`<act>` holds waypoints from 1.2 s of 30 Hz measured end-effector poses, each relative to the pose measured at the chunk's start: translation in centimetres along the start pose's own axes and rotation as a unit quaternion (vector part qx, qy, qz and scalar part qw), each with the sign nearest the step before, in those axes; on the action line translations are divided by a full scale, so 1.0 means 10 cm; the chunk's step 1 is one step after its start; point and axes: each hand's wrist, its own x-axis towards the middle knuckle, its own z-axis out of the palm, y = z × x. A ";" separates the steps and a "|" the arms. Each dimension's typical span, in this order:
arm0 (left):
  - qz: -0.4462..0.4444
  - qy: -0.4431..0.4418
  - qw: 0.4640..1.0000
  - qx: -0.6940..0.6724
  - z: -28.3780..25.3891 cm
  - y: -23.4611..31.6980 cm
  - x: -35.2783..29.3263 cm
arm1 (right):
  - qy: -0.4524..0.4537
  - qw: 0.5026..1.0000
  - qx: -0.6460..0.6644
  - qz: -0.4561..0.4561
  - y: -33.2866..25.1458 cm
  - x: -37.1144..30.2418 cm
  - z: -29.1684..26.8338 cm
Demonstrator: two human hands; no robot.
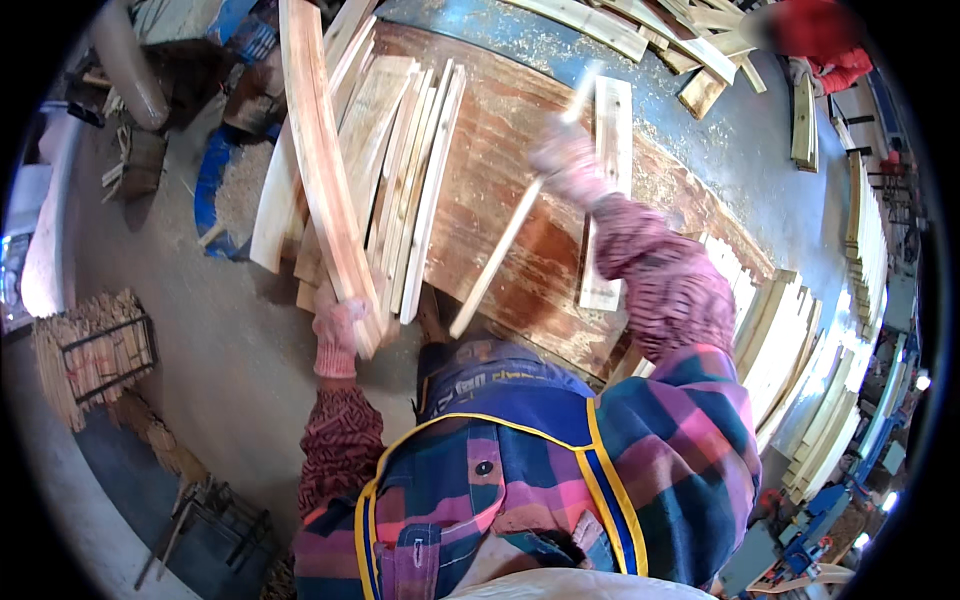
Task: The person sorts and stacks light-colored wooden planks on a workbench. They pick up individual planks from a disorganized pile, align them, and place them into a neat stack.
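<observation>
My left hand (341, 322), in a pinkish glove, is closed on the near end of a long wooden board (325, 160) that reaches away over a pile of boards. Smeared by motion, my gloved right hand (570, 160) is closed round a thin wooden strip (500, 254), which slants from near my apron to beyond the hand. Just to the right of that hand, a pale plank (613, 120) lies on the brown wooden tabletop (490, 130), partly covered by my right sleeve. Several narrow boards (420, 190) lie side by side left of the strip.
Stacked boards (775, 330) stand at my right. A blue-rimmed container (240, 180) of sawdust is on the left, with a bundle of sticks (95, 350) in a rack nearer. A person in red (845, 70) handles wood at far right, near loose timber (670, 40).
</observation>
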 end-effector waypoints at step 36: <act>0.067 0.038 0.916 0.395 2.79 -0.08 1.42 | -0.096 0.953 -0.008 0.287 3.22 1.78 0.60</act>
